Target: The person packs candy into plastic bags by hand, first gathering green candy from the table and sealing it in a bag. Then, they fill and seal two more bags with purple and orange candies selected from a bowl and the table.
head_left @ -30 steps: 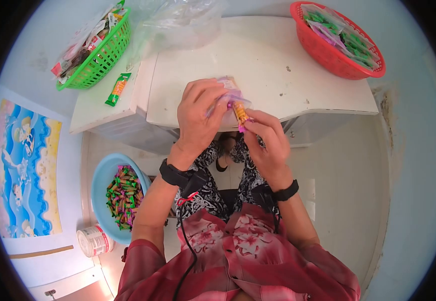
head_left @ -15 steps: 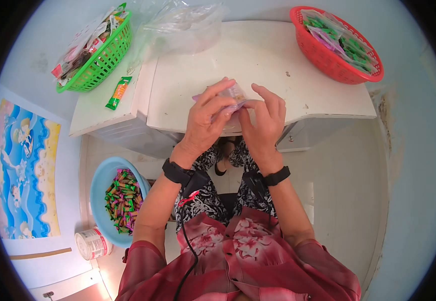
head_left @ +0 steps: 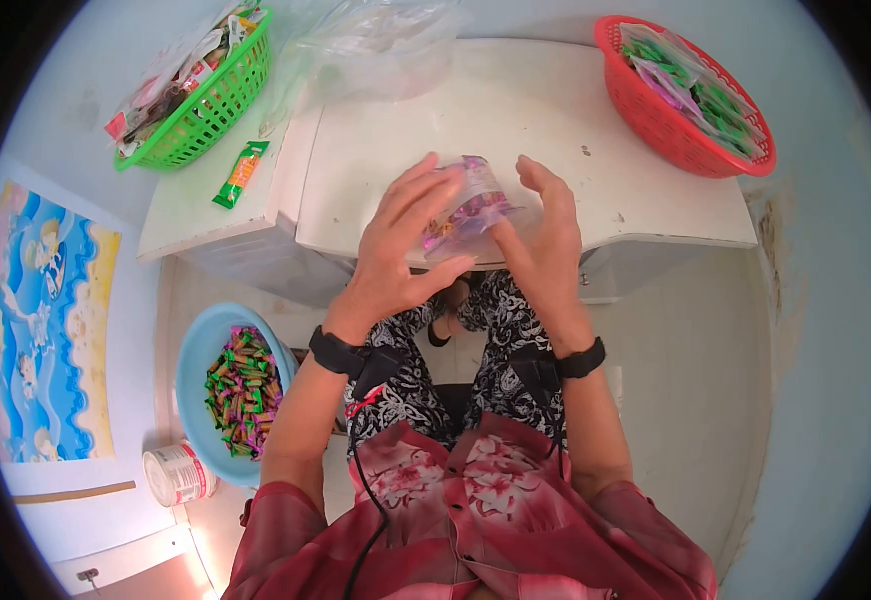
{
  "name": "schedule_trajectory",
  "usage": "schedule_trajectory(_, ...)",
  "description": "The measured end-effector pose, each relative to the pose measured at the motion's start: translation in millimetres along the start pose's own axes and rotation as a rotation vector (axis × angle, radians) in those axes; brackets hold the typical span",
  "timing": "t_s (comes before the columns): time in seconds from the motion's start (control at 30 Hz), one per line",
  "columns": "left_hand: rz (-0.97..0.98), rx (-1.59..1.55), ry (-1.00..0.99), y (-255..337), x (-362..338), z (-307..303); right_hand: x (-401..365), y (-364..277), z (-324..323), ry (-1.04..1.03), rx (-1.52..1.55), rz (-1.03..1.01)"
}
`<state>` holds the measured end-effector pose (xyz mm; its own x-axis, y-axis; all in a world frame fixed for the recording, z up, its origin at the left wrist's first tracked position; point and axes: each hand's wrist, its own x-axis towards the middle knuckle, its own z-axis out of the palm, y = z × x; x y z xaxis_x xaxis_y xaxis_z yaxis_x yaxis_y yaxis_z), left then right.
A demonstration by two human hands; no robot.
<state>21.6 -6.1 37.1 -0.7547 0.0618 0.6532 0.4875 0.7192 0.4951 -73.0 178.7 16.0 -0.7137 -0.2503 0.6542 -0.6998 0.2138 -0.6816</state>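
A small clear plastic bag (head_left: 472,212) with pink and purple wrapped pieces inside is at the front edge of the white table, between my hands. My left hand (head_left: 398,240) is open on the bag's left side, its fingers spread and partly covering it. The thumb of my right hand (head_left: 545,240) touches or nearly touches the bag's right edge, while the other fingers stretch upward, apart. Whether the bag rests on the tabletop or leans on my fingers is hard to tell.
A green basket (head_left: 200,120) of packets and a green-and-orange packet (head_left: 241,175) are at the left. A red basket (head_left: 645,105) of filled bags stands back right, a large clear bag (head_left: 380,50) at the back. A blue basin (head_left: 195,400) of wrapped sticks stands beside a white bucket (head_left: 170,475).
Both hands have loosened and spread from their closer grip on the bag. More of the bag and its pink contents now shows. The view has shifted slightly.
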Motion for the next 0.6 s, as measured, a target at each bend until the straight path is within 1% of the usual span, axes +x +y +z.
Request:
schedule_trajectory(0.03,-0.028,-0.018,0.029,0,-3,-1,2,0,-2,-0.014,-0.034,-0.066)
schedule_trajectory(0.13,-0.157,0.026,0.059,6,-10,4,5,6,2,-0.037,-0.021,-0.112)
schedule_trajectory(0.23,-0.099,0.171,-0.012,-2,-14,9,6,12,12,-0.097,-0.043,-0.041)
schedule_trajectory(0.33,-0.101,0.265,-0.018,-9,-17,8,5,7,12,-0.086,-0.171,-0.038)
schedule_trajectory(0.43,-0.114,0.317,-0.006,-15,-16,2,7,-4,8,-0.101,-0.262,-0.080)
schedule_trajectory(0.53,-0.136,0.258,-0.037,-19,-17,-7,7,-10,9,-0.095,-0.240,-0.128)
schedule_trajectory(0.6,-0.167,0.090,-0.094,-21,-22,-14,3,-6,11,-0.071,-0.203,-0.124)
